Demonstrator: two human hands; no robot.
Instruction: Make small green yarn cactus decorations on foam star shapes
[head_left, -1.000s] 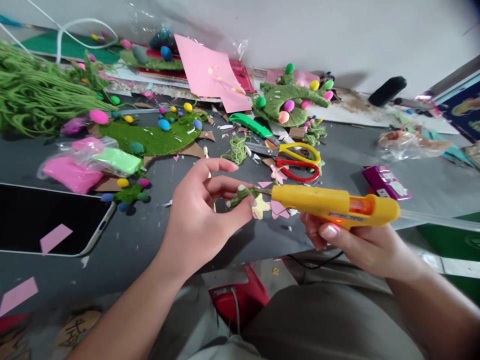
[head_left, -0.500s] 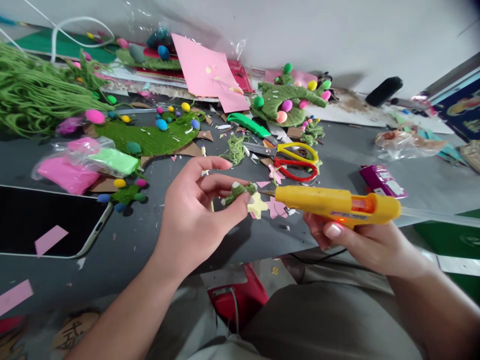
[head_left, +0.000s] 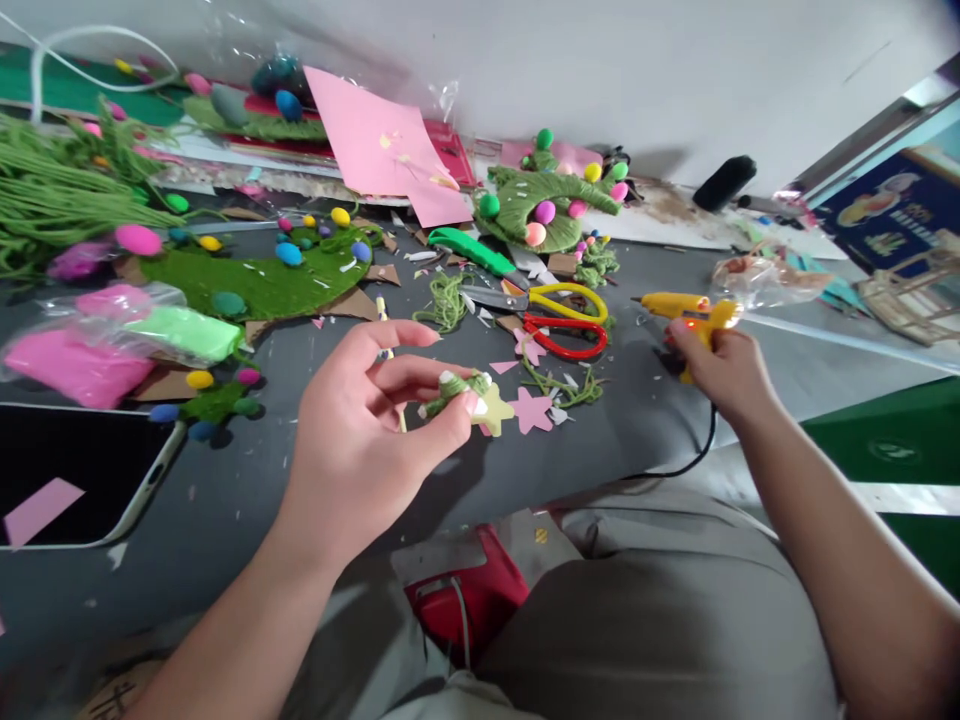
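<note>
Light pinch best, nozzle clear.
Left fingers grasp a yarn piece; right fingers grasp the glue gun.

Phone: lies screen up, dark.
White cable: loops at upper left.
Black object: rests near the wall.
Red item: shows below the table.

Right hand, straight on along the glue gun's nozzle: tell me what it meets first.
The glue gun in the right hand would likely meet the scissors' yellow handle first, or pass above; height is unclear.
</note>
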